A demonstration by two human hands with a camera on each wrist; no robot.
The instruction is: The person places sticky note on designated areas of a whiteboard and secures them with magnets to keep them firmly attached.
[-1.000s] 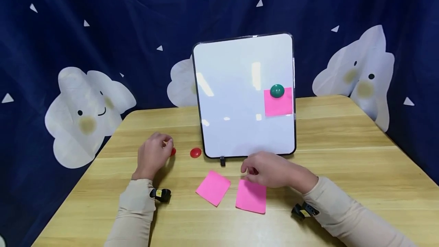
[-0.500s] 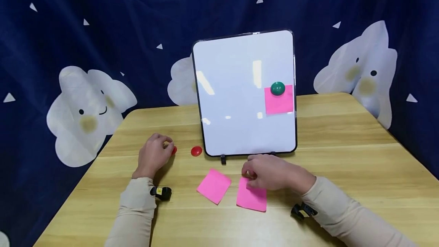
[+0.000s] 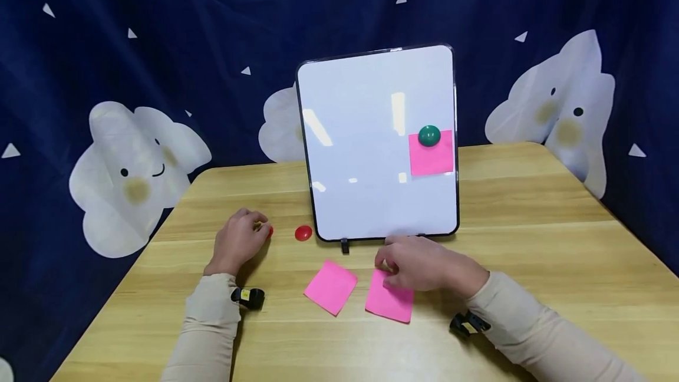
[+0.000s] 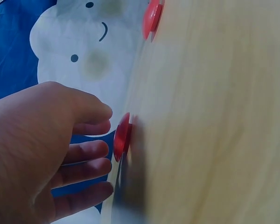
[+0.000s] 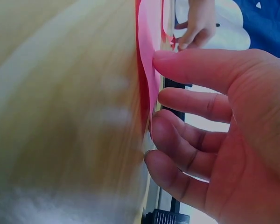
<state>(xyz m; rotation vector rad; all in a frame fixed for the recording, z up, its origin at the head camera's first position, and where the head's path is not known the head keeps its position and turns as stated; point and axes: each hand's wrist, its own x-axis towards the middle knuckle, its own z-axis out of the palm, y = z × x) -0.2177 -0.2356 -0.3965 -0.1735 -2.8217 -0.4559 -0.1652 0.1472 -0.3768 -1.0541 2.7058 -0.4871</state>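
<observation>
My left hand (image 3: 239,243) hovers low over the table at the left, fingers loosely bent around a red round magnet (image 4: 122,137). In the left wrist view its fingertips stop just short of that magnet. A second red magnet (image 3: 303,233) lies between this hand and the whiteboard. My right hand (image 3: 419,264) is over the far edge of a pink sticky note (image 3: 388,305). Seen from the right wrist, the thumb touches the note's face, while the other fingers are loosely bent at its edge. Another pink sticky note (image 3: 331,287) lies to the left, turned at an angle.
A white magnetic board (image 3: 366,193) stands upright on small black feet (image 3: 345,246) behind the right hand. On its right side a green magnet (image 3: 429,135) holds up a pink sticky note (image 3: 431,161). A dark blue curtain (image 3: 201,16) hangs behind the wooden table (image 3: 530,252).
My right hand has come down onto the sticky note, its thumb now on the note. That note has slid slightly toward the board. The left hand has stayed beside its red magnet.
</observation>
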